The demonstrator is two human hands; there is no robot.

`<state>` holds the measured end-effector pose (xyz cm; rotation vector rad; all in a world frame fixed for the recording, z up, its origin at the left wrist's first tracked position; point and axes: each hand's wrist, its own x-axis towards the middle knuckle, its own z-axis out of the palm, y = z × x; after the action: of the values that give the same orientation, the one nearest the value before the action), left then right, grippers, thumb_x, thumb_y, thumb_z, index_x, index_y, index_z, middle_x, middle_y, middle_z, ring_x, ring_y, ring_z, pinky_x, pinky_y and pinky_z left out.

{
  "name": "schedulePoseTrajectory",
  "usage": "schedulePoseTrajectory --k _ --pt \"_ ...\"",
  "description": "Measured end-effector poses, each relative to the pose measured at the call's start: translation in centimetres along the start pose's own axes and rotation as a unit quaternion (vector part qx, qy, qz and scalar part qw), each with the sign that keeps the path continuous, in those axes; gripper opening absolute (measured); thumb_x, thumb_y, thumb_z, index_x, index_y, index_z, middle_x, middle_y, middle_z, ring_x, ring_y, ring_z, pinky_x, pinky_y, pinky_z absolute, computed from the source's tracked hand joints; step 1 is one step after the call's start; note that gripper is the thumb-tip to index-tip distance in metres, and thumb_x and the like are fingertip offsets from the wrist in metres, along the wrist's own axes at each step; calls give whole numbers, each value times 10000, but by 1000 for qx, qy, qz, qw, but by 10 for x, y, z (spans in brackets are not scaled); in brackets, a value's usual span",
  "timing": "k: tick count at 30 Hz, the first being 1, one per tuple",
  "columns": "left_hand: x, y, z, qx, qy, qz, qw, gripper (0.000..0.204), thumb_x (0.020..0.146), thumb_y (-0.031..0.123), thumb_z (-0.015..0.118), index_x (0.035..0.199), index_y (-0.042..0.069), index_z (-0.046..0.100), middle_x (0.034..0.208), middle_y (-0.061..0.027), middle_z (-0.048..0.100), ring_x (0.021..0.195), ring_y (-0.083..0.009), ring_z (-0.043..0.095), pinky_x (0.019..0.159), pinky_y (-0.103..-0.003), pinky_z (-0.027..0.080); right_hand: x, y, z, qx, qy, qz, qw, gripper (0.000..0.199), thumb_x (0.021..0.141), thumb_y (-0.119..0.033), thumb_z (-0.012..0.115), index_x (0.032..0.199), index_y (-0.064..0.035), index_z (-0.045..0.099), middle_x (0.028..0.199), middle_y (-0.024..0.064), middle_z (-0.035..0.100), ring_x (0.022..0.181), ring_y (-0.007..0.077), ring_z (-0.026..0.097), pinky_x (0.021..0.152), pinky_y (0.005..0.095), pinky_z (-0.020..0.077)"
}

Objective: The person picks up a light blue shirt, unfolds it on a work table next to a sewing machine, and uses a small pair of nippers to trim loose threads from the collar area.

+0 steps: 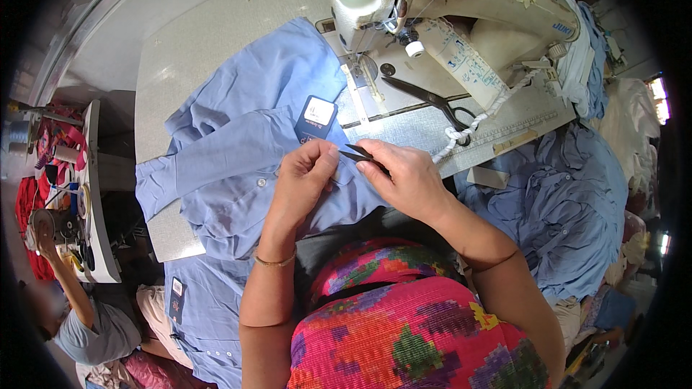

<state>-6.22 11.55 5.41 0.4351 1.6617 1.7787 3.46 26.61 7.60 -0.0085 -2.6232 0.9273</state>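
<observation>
A light blue shirt (238, 137) lies spread over the sewing table, its sleeve reaching left. My left hand (308, 169) is closed in a pinch over the shirt, just below a dark hang tag (315, 117) with a white label. What its fingertips pinch is too small to make out. In my right hand (407, 176) are small black thread snips (358, 154). Their tips point left, close to my left thumb. Behind the shirt stands the sewing machine (360, 0), its needle area beside the fabric.
Large black-handled scissors (425, 94) lie on the machine bed, near a twisted white cord (479, 117). A heap of blue shirts (540, 209) sits at right. Another tagged shirt (209, 310) hangs below the table's left edge. At far left, a person (94, 324) reaches toward a cluttered table (101, 245).
</observation>
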Motion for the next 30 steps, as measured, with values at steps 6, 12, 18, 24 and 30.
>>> schedulePoseTrajectory --k 6,12,18,24,30 --pt "0 0 -1 -35 0 -8 999 166 886 190 555 819 47 607 625 29 522 538 -44 458 509 -191 392 0 2 0 19 15 -12 1000 228 822 -166 577 1018 -54 542 801 145 618 696 331 603 586 403 473" --pt "0 0 -1 -32 3 -7 999 165 884 190 558 822 47 609 634 33 524 545 -39 455 512 -190 394 -3 4 -2 17 1 5 1000 234 828 -171 571 1029 -53 545 814 145 619 709 335 603 596 406 473" --pt "0 0 0 -27 2 -2 1000 163 890 175 550 825 36 606 639 33 528 550 -36 451 509 -188 378 -3 4 -3 20 -4 0 1000 234 832 -168 563 1034 -51 537 819 150 618 710 342 600 596 413 471" --pt "-1 1 1 -23 5 1 1000 162 892 169 548 829 32 607 639 35 530 552 -34 451 507 -190 374 -2 1 -5 14 -15 8 1000 231 833 -165 558 1032 -51 528 805 151 616 705 348 598 593 419 468" --pt "-1 1 2 -8 8 3 1000 162 888 175 553 823 37 608 642 35 522 562 -37 449 516 -191 382 -2 -2 -6 8 -15 23 1000 232 830 -162 559 1028 -45 529 797 157 614 700 352 597 587 421 468"
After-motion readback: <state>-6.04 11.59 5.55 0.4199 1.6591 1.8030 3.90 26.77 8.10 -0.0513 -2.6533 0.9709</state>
